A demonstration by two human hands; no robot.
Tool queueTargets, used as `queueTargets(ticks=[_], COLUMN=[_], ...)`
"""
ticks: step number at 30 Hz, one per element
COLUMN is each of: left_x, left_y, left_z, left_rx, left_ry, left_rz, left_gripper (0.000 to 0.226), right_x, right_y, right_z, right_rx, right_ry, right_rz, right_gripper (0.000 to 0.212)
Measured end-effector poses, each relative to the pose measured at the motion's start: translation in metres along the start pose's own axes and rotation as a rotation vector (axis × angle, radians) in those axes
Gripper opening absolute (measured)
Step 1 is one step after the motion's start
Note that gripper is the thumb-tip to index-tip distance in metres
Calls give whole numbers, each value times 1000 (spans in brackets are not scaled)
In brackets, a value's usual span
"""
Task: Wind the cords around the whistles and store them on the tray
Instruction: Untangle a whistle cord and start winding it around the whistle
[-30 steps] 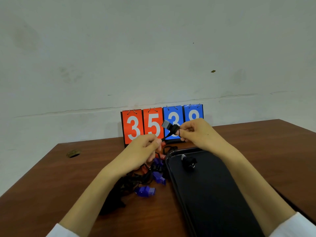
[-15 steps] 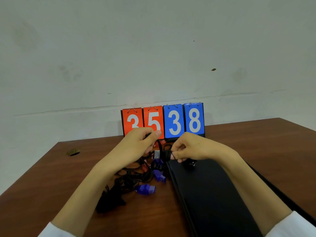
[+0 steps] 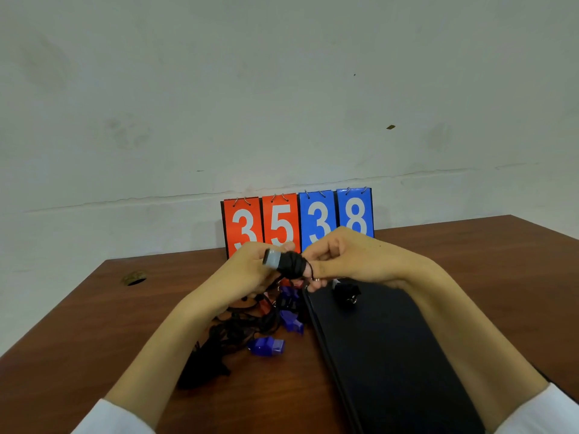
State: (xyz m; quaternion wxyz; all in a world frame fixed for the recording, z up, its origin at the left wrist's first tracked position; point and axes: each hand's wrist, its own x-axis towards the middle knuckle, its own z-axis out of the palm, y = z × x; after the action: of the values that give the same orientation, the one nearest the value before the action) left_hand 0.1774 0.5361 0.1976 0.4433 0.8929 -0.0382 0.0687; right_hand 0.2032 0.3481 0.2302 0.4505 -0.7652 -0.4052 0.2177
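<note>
One grey whistle point(image 3: 271, 257), body wound thick with black cord point(image 3: 293, 265), held up above the tray's far left corner, mouthpiece pointing left. Long black tray point(image 3: 391, 355) lies flat, with one black wound whistle point(image 3: 345, 292) at its far end. Left of it, blue whistles point(image 3: 268, 346) among tangled black cords point(image 3: 225, 336).

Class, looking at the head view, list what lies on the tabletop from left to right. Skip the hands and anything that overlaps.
Round hole → tangle of black cords → nearest blue whistle → black tray.

Brown wooden table point(image 3: 470, 261); black tray point(image 3: 391, 355) right; whistle pile point(image 3: 250, 333) beside it; scoreboard point(image 3: 282, 220) at back.
</note>
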Motion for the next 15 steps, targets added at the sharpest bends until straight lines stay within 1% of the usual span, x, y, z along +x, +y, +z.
queueTargets(ticks=[2, 5, 7, 9, 12, 15], left_x=[-3, -6, -6, -5, -6, -13], left_y=[1, 4, 3, 0, -1, 4], left_z=[3, 6, 8, 10, 12, 16], left_rx=[-113, -185, -118, -36, 124, 299], left_ry=[-11, -52, -23, 1, 2, -24], left_rz=[-79, -4, 58, 97, 152, 150], left_gripper=[38, 50, 50, 47, 43, 35], right_x=[1, 3, 5, 8, 12, 15], right_y=[1, 5, 10, 16, 22, 25], right_z=[-3, -6, -9, -13, -13, -8], right_rx=[37, 65, 92, 38, -44, -117], right_ry=[103, 283, 412, 511, 565, 579], right_rz=[-18, -14, 4, 42, 96, 109], right_gripper=[11, 10, 10, 13, 17, 14])
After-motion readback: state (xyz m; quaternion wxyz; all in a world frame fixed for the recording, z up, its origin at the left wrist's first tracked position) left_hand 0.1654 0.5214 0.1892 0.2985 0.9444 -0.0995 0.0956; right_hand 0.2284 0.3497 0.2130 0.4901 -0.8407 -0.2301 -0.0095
